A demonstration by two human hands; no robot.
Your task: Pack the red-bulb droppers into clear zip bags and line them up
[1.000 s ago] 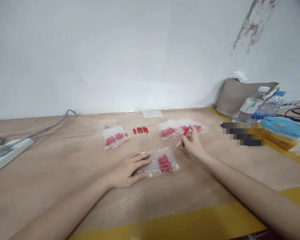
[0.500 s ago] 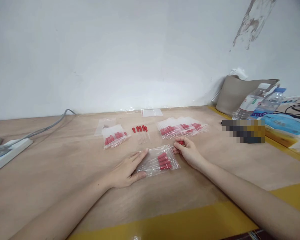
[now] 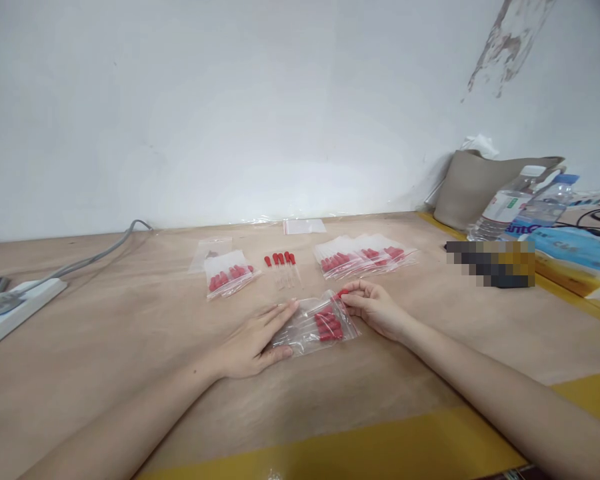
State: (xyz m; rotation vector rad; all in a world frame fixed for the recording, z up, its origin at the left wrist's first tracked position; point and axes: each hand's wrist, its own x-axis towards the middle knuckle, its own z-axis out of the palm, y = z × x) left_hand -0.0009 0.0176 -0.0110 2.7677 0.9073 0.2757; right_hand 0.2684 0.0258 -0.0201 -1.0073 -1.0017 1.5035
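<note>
One wide wooden bench (image 3: 105, 347) is carrying everything under review and is running back to a white wall. At its far right a grey bag (image 3: 480, 190) is leaning against that wall, with two water bottles (image 3: 500, 210) just beside it. A white power strip (image 3: 20, 307) is sitting at the far left, its cable trailing off toward the wall.

The person's left hand (image 3: 255, 340) is lying flat with fingers extended, grasping nothing and pressing down the left end of a clear zip bag (image 3: 315, 323). This bag is resting on the bench near the middle, between both hands. The right hand (image 3: 375, 310) is pinching a red-capped dropper (image 3: 342, 293) at the bag's far right corner, touching the plastic. Several like droppers are lying inside the bag.

Beyond the hands, a fan of filled bags (image 3: 365, 257) is lying to the right and a single filled bag (image 3: 229, 275) to the left. A few loose droppers (image 3: 283, 263) are lying between them.
</note>
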